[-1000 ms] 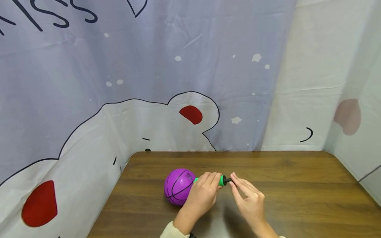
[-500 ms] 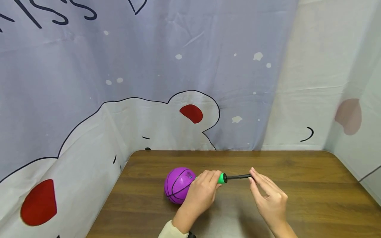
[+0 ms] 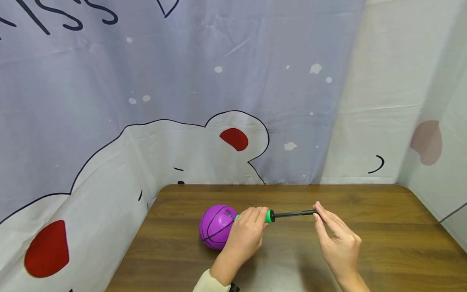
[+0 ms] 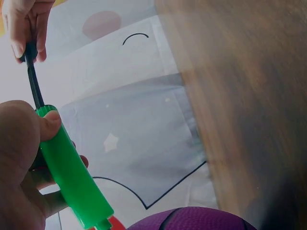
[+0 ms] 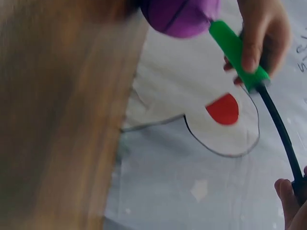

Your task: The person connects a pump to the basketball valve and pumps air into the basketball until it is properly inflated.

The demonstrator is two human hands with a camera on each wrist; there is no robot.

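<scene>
A purple ball with black seam lines (image 3: pixel 215 227) sits on the wooden table. A small hand pump with a green barrel (image 4: pixel 74 167) meets the ball's side at its nozzle end, as the right wrist view shows. My left hand (image 3: pixel 245 231) grips the green barrel, thumb along it near the black collar. The pump's black rod (image 3: pixel 293 213) is drawn far out to the right. At its end, the fingers and thumb of my right hand (image 3: pixel 337 241) pinch the black handle (image 4: pixel 29 50).
The brown wooden table (image 3: pixel 383 235) extends to the right of the hands. Behind and beside it hangs a printed cloth (image 3: pixel 175 81) with cartoon outlines and red patches. A pale sleeve (image 3: pixel 211 282) covers the left forearm.
My right hand has moved right, drawing the pump's rod out of the barrel from nearly all the way in. The left hand and the ball have stayed almost in place.
</scene>
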